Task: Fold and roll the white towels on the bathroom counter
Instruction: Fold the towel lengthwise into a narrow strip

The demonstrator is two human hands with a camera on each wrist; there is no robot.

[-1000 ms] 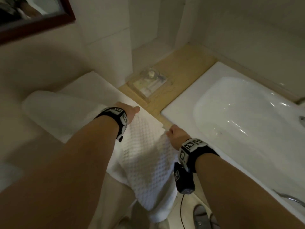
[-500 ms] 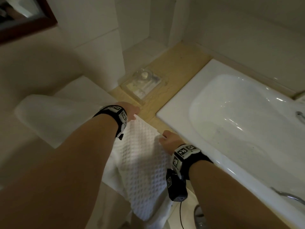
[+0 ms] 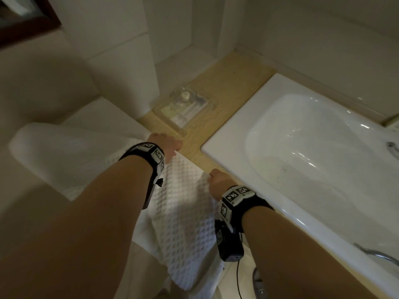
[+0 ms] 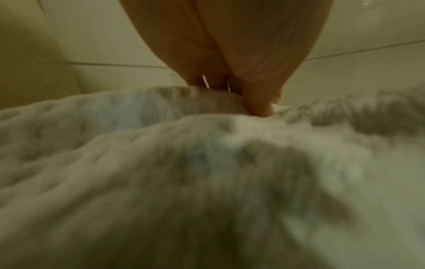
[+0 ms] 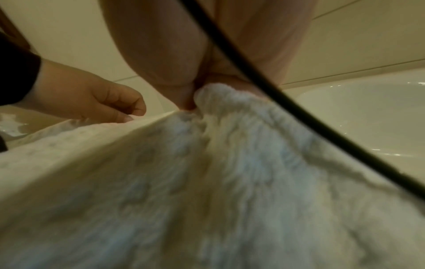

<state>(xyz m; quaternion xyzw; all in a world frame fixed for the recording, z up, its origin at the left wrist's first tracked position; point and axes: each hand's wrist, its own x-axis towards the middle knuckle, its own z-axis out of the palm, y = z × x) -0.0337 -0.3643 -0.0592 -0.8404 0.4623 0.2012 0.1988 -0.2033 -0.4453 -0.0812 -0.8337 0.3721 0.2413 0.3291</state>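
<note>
We note the clear tray [image 3: 187,110] on the bench [image 3: 226,83] holding small toiletries; left hand [image 3: 166,145] and right hand [image 3: 218,182] both pinch the waffle towel [image 3: 183,212].

A glossy white bathtub [image 3: 313,160] fills the right side. Left of its corner, a clear plastic tray of toiletries [image 3: 186,108] sits on the pale wooden ledge [image 3: 228,83]. Far beyond, a dark-framed mirror [image 3: 23,20] hangs.
</note>
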